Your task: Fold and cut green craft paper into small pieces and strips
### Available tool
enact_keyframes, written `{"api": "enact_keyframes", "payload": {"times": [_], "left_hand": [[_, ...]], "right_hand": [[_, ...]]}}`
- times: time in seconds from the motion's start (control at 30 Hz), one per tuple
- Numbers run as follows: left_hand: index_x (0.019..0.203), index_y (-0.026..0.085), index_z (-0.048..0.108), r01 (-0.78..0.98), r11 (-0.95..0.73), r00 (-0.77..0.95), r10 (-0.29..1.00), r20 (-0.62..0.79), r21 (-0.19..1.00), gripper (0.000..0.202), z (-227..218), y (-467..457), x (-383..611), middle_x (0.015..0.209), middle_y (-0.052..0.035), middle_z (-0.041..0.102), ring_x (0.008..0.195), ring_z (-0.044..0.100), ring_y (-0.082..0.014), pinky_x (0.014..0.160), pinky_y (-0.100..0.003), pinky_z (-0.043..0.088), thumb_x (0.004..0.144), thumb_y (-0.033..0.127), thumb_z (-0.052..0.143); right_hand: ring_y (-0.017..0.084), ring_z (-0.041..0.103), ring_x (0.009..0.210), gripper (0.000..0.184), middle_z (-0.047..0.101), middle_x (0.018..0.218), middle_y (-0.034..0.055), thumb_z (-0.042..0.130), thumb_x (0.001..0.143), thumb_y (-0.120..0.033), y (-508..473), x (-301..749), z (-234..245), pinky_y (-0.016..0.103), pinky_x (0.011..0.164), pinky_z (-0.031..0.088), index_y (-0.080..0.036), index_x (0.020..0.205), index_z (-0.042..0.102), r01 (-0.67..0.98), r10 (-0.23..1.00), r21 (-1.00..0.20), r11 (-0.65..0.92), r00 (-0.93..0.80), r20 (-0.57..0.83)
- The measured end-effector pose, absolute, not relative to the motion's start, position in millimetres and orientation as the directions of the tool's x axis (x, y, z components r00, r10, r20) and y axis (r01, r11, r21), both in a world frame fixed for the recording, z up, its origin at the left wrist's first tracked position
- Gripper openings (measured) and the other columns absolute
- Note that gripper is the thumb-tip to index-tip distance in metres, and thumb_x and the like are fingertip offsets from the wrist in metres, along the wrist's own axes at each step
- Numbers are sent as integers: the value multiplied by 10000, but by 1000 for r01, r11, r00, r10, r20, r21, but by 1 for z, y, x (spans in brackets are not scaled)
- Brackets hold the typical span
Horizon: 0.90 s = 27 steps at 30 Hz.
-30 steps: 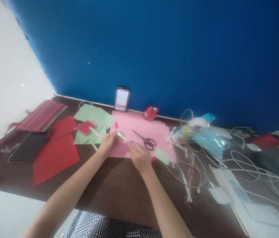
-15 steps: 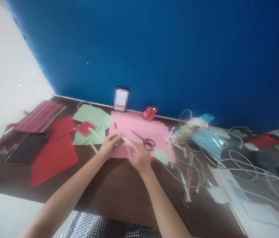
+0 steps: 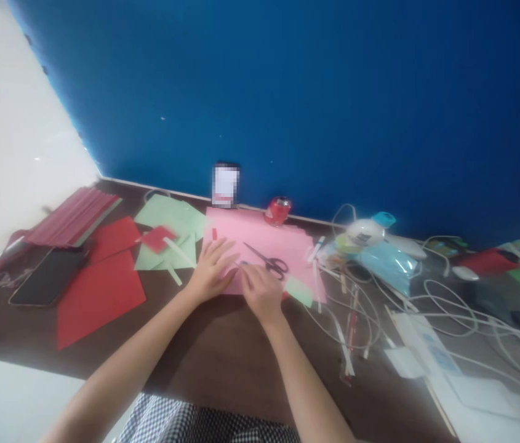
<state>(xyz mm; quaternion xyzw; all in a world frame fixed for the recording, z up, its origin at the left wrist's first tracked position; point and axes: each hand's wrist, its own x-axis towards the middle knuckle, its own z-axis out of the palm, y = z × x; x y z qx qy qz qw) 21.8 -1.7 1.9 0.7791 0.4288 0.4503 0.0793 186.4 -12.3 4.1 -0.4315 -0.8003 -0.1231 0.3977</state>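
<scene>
My left hand (image 3: 211, 271) lies over the left part of the pink paper sheets (image 3: 282, 231), its fingers stretched out and spread. Close to its right, my right hand (image 3: 262, 292) is closed in a pinch above the front of the same sheets. Something thin and small may be between its fingertips, but blur hides what it is. Just beyond the right hand, dark-handled scissors (image 3: 277, 266) rest on the pink paper with their blades pointing to the back left. A small red piece (image 3: 215, 234) sits beyond my left fingers.
Left are green sheets (image 3: 167, 209), a green strip (image 3: 179, 251), red sheets (image 3: 103, 298), a dark phone (image 3: 47, 277) and a pink stack (image 3: 72, 218). A red tape dispenser (image 3: 278, 211) and a propped phone (image 3: 225, 184) stand behind. White cables (image 3: 453, 314) and a blue packet (image 3: 391, 264) crowd the right.
My left hand has gone from pinching a pale strip to lying spread on the pink paper. The strip between the hands no longer shows clearly. My right hand has barely moved.
</scene>
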Motion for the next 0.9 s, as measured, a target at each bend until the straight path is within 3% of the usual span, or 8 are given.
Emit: {"api": "enact_keyframes", "payload": {"times": [0.17,0.53,0.73,0.9], "left_hand": [[856,229,616,605,-641,271,724,634,473,138,-1,0,23,1066,-68,611,1181,414,-219,1013,-473,230,788,184,505],[841,226,605,650,-616,298,746,596,445,150,0,-4,26,1021,-42,629,1125,448,-224,1003,-446,230,754,175,495],[744,198,610,508,-573,216,808,548,643,105,5,-5,28,1014,-67,617,1059,478,-226,930,-417,332,744,179,507],[696,170,617,222,-371,122,928,352,902,147,4,-4,31,1079,-98,552,1007,511,-205,782,-320,449,758,257,517]], "right_hand": [[129,610,741,182,676,801,64,470,836,-192,-12,185,4,233,713,434,-152,889,639,789,595,-140,598,-320,738],[131,604,767,204,669,834,63,446,834,-165,-10,188,-1,242,728,446,-157,914,634,768,595,-132,627,-361,718],[136,606,774,184,669,822,60,460,826,-161,-12,185,1,244,730,447,-157,896,631,755,594,-142,640,-369,715],[149,609,832,193,660,868,79,459,831,-170,-14,181,1,258,749,442,-166,938,619,780,545,-92,620,-343,765]]}}
